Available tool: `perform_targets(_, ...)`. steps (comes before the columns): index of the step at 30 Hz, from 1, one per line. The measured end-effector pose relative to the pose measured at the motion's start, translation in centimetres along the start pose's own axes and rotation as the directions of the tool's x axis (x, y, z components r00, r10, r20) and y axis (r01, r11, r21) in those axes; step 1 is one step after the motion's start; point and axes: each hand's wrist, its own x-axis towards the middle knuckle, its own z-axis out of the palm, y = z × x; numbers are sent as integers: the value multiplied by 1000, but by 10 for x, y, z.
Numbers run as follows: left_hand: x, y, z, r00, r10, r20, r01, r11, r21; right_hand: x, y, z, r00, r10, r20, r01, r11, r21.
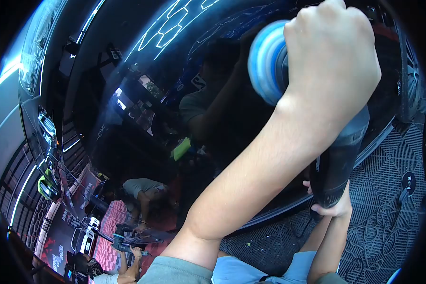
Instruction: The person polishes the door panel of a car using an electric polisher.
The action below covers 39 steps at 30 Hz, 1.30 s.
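Note:
A power polisher with a blue foam pad (266,61) is pressed against the glossy black car panel (128,94). My left hand (333,57) is closed over the polisher's head, just behind the pad, with the forearm running up from the lower middle of the view. My right hand (330,206) grips the rear end of the polisher's dark body (341,156), close to the panel's lower edge. The pad's contact face is turned away from me and partly hidden by my left hand.
The black bodywork fills most of the view and mirrors a crouching person and a workshop. A chrome door handle (47,128) sits at the far left. A wheel (412,71) is at the right. Grey grid floor tiles (388,222) lie below, with a cable (404,187) on them.

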Motion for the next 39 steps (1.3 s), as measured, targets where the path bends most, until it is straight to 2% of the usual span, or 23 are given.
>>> perform_targets(3, 10, -6, -8, 991, 66, 114, -68, 998, 12, 11, -1, -14, 996, -77, 53, 77, 997, -4)
perform_targets(7, 29, -16, -3, 986, 71, 152, -77, 997, 31, 25, -14, -22, 995, -97, 28, 97, 995, 17)
perform_targets(9, 35, -20, -3, 986, 66, 155, -73, 997, 36, 32, -17, -31, 981, -137, 135, 140, 990, -18)
perform_targets(17, 17, -28, -15, 996, 30, 87, -34, 998, 54, 36, -28, -13, 993, -72, 91, 75, 997, -26)
perform_targets(19, 7, -30, -20, 997, 18, 69, -22, 998, 61, 35, -31, -10, 993, 29, 116, -17, 995, -102)
perform_targets(20, 2, -32, -23, 998, 13, 60, -17, 998, 68, 34, -32, -7, 993, 26, 111, -15, 995, -98)
perform_targets(22, -4, -35, -26, 999, 9, 36, -11, 998, 70, 30, -32, 1, 997, 70, 24, -63, 971, -230)
perform_targets(23, -9, -37, -29, 1000, -4, 29, 2, 998, 69, 31, -33, 10, 997, 76, 16, -70, 971, -228)
perform_targets(25, -15, -40, -37, 1000, -20, 20, 18, 997, 77, 32, -31, 27, 998, 63, 1, -62, 986, -157)
perform_targets(27, -22, -42, -45, 999, -32, 11, 31, 996, 89, 34, -28, 34, 998, 43, 36, -36, 983, -183)
perform_targets(29, -28, -43, -51, 999, -44, -14, 45, 994, 101, 37, -31, 40, 990, 29, 136, -11, 991, -131)
perform_targets(30, -32, -42, -56, 998, -53, -20, 55, 993, 105, 40, -33, 39, 972, -77, 220, 122, 972, -203)
perform_targets(33, -38, -42, -59, 995, -82, -64, 89, 991, 103, 41, -31, 42, 955, -126, 269, 196, 948, -252)
perform_targets(35, -38, -42, -64, 991, -99, -92, 108, 989, 97, 39, -30, 46, 959, -126, 255, 191, 949, -252)
perform_targets(37, -38, -42, -66, 986, -118, -120, 129, 988, 85, 34, -25, 50, 972, -52, 230, 86, 986, -143)
perform_targets(39, -37, -41, -65, 980, -127, -151, 139, 988, 67, 31, -23, 52, 972, -65, 224, 98, 985, -139)
